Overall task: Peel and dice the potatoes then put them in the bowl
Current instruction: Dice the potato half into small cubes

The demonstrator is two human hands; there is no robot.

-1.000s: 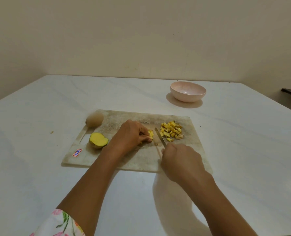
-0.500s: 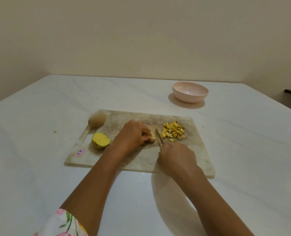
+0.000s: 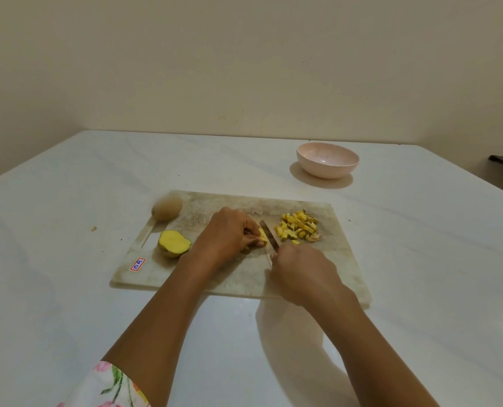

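The potato piece (image 3: pixel 262 237) being cut lies mid-board, pinned by the curled fingertips of the left hand (image 3: pixel 229 233). The right hand (image 3: pixel 303 274) has its grip closed around the handle of a knife (image 3: pixel 269 234), whose blade stands against the piece's right side. Diced cubes (image 3: pixel 298 226) are heaped near the far right corner of the cutting board (image 3: pixel 238 279). A cut half (image 3: pixel 174 243) and a whole potato (image 3: pixel 167 208) sit by its left edge. A sticker (image 3: pixel 137 264) at the near left corner seems to read "10 A". A pink bowl (image 3: pixel 327 168) stands apart beyond the far right corner, with broad white worktop (image 3: pixel 68 289) all round.
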